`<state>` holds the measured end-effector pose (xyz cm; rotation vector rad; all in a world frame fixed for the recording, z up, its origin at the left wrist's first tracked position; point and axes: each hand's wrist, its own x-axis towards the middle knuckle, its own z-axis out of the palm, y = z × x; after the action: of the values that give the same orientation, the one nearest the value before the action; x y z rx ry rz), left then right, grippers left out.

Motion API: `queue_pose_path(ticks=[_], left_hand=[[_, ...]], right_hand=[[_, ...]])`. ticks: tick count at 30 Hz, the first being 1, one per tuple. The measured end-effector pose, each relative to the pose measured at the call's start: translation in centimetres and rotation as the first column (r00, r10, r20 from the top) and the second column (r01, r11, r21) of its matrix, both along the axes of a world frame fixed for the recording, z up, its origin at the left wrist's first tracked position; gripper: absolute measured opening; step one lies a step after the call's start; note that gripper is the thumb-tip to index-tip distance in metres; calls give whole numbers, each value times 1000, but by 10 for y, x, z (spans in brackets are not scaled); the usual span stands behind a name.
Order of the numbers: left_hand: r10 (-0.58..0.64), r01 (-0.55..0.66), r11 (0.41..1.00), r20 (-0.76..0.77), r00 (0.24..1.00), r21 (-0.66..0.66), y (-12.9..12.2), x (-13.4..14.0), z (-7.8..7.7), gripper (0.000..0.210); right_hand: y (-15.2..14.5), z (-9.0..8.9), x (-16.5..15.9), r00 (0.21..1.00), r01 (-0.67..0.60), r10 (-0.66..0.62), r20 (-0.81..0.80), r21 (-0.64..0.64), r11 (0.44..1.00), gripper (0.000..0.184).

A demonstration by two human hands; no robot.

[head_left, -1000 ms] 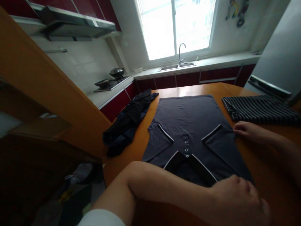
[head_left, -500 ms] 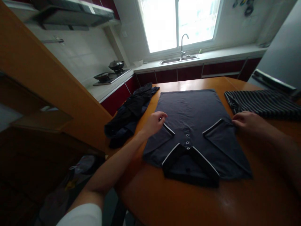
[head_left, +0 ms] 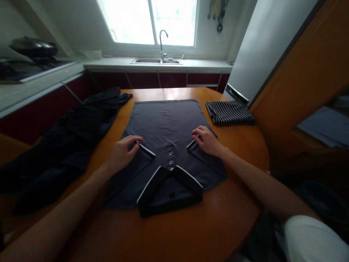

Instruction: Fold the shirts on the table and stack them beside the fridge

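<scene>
A dark grey polo shirt [head_left: 163, 120] lies spread flat, its black, white-edged collar [head_left: 170, 209] nearest me and its short sleeves folded inward. My left hand [head_left: 124, 153] is over the left sleeve's white-edged cuff, thumb and forefinger apart. Across the button placket [head_left: 171, 158], my right hand [head_left: 207, 140] rests at the other sleeve's cuff with loosely bent fingers. Nothing shows clearly pinched in either hand; whether the fingertips touch the cloth is hard to see.
The shirt lies on a wooden table [head_left: 234, 218] with a rounded edge. A folded striped garment [head_left: 230, 112] sits at the back right. Dark clothes [head_left: 81, 123] are heaped along the left side. Beyond are a sink [head_left: 147, 61], a stove with a wok [head_left: 34, 47] and a fridge [head_left: 253, 47].
My view has turned right. My right hand has moved inward from the shirt's right edge onto the sleeve cuff. My left hand stays near the left cuff, its thumb and forefinger more apart.
</scene>
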<state>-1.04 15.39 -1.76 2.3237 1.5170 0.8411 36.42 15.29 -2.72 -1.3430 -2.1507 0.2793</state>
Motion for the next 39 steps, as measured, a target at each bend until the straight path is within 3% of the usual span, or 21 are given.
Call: queue_pose_path(ticks=[4,8,13,18,23,29,35,39], left_hand=[[2,-2,1000,-23,1000,0,1,-1,-2,36],[30,-30,1000,-35,999,7,1,-4,0,40],[47,-46,999,-34,998,24,-1,-5,2,41],[74,-74,997,-25,997,6,1,-6,1,44],[58,-59,998,-31,998,-23,1,-5,0,45],[50,-50,999,-18,999,14,3,-11,-3,45],[67,-69,997,-39,997,-41,7,-15,-10,49],[80,-82,995,-40,996,-61,11,-19,-7,52]], right_hand=[[-6,-22,-24,986,-40,31,164,47,998,39],[-3,-19,-21,988,-39,26,154,79,996,48],[18,1,23,984,180,-178,-30,124,976,54],[40,7,72,925,366,-347,-154,114,924,57],[36,-6,60,954,300,-301,-1,72,951,59],[17,-35,28,913,280,-214,346,-151,948,71],[13,-40,47,915,270,-208,346,-140,953,70],[23,-29,75,950,271,-245,196,-121,955,64]])
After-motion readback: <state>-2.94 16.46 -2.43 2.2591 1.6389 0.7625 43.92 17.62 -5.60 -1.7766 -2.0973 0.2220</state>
